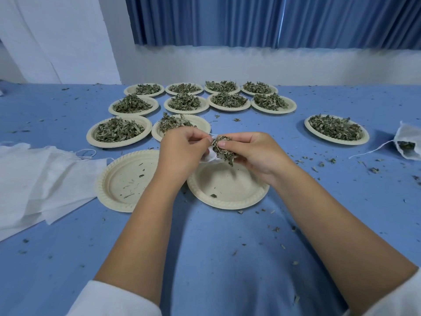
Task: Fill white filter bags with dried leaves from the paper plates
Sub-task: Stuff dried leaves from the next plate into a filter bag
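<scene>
My left hand [182, 148] pinches the mouth of a white filter bag [210, 156], most of which is hidden behind my fingers. My right hand [255, 151] grips a clump of dried leaves [222, 149] right at the bag's opening. Both hands hover above a nearly bare paper plate [227, 190]. A second almost bare plate [124, 181] lies to its left. Several plates heaped with leaves [118, 131] stand in rows further back.
A pile of flat white filter bags [38, 181] lies at the left. One more heaped plate [336, 129] sits at the right, beside a filled bag [407, 144] with a string. Leaf crumbs are scattered over the blue table [216, 258].
</scene>
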`<act>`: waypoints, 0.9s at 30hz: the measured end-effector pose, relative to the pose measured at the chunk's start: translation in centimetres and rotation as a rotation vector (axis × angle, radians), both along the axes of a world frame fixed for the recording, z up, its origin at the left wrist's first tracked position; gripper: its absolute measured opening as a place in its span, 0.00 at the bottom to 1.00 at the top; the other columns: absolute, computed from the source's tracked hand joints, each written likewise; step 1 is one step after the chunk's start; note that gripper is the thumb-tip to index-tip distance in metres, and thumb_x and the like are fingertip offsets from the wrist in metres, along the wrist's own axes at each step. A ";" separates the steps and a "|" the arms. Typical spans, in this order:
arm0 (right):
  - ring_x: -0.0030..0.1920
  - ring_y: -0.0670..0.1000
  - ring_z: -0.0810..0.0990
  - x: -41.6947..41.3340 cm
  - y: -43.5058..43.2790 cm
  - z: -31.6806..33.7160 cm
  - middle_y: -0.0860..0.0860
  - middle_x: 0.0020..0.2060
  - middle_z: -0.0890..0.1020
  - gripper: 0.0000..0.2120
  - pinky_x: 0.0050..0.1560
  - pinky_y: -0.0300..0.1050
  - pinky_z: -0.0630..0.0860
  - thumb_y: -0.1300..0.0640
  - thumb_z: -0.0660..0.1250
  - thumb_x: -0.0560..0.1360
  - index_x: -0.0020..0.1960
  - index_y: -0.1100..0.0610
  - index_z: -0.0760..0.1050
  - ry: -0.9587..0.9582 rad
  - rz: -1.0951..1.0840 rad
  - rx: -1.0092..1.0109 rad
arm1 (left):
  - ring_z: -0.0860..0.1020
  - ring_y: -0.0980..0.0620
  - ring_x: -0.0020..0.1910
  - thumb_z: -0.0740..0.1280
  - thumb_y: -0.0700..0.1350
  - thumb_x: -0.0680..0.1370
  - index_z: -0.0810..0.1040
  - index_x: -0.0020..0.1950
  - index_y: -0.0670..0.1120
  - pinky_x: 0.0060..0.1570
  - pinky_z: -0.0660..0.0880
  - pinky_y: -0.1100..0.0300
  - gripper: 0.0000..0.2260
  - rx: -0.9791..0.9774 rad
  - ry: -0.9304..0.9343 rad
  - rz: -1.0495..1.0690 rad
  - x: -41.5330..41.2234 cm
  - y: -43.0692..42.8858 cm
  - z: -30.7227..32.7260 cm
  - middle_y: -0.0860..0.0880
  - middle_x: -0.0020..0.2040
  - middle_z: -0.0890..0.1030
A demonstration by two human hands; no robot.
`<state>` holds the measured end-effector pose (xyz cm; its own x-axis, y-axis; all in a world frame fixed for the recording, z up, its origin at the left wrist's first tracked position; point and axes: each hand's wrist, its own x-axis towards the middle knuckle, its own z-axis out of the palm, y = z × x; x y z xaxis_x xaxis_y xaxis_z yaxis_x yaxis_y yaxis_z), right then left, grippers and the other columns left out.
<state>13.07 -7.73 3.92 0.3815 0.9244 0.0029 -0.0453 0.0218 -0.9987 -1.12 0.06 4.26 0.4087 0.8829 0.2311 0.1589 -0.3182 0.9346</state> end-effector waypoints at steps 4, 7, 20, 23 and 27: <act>0.41 0.46 0.85 -0.3 -0.2 0.0 0.50 0.39 0.87 0.08 0.43 0.37 0.80 0.64 0.76 0.70 0.44 0.52 0.85 -0.205 -0.044 0.006 | 0.81 0.54 0.33 0.71 0.39 0.76 0.83 0.42 0.47 0.46 0.82 0.49 0.05 -0.024 0.005 -0.028 0.2 -0.2 -0.1 0.51 0.30 0.82; 0.41 0.48 0.84 -0.5 -0.1 -0.3 0.50 0.38 0.86 0.09 0.47 0.44 0.81 0.62 0.76 0.70 0.43 0.49 0.82 -0.445 -0.143 -0.021 | 0.81 0.51 0.35 0.70 0.40 0.77 0.83 0.41 0.47 0.49 0.81 0.46 0.06 -0.017 -0.003 -0.030 0.6 -0.5 -0.2 0.51 0.31 0.82; 0.37 0.40 0.82 -0.2 0.0 -0.5 0.43 0.36 0.85 0.06 0.43 0.32 0.78 0.61 0.75 0.70 0.40 0.50 0.84 -0.478 -0.197 -0.090 | 0.82 0.55 0.37 0.69 0.41 0.77 0.83 0.46 0.44 0.39 0.77 0.66 0.03 0.124 0.132 -0.064 1.0 -0.9 -0.5 0.50 0.37 0.84; 0.44 0.44 0.84 -0.1 0.0 0.0 0.50 0.42 0.87 0.05 0.47 0.34 0.80 0.63 0.73 0.73 0.47 0.56 0.85 -0.237 -0.074 -0.098 | 0.81 0.55 0.37 0.69 0.40 0.78 0.83 0.47 0.43 0.38 0.79 0.67 0.04 0.083 0.096 -0.041 0.8 -0.7 -0.4 0.48 0.38 0.84; 0.46 0.47 0.84 0.1 0.2 0.1 0.53 0.45 0.86 0.11 0.48 0.37 0.79 0.70 0.68 0.74 0.50 0.57 0.83 -0.077 0.016 -0.106 | 0.80 0.56 0.37 0.69 0.41 0.78 0.83 0.47 0.45 0.47 0.81 0.57 0.04 0.079 0.087 -0.009 0.7 -0.6 -0.4 0.51 0.37 0.83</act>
<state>13.13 -7.56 4.05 0.3689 0.9270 -0.0669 0.0317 -0.0845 -0.9959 -0.38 -0.51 3.85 0.4383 0.8596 0.2627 0.2353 -0.3918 0.8895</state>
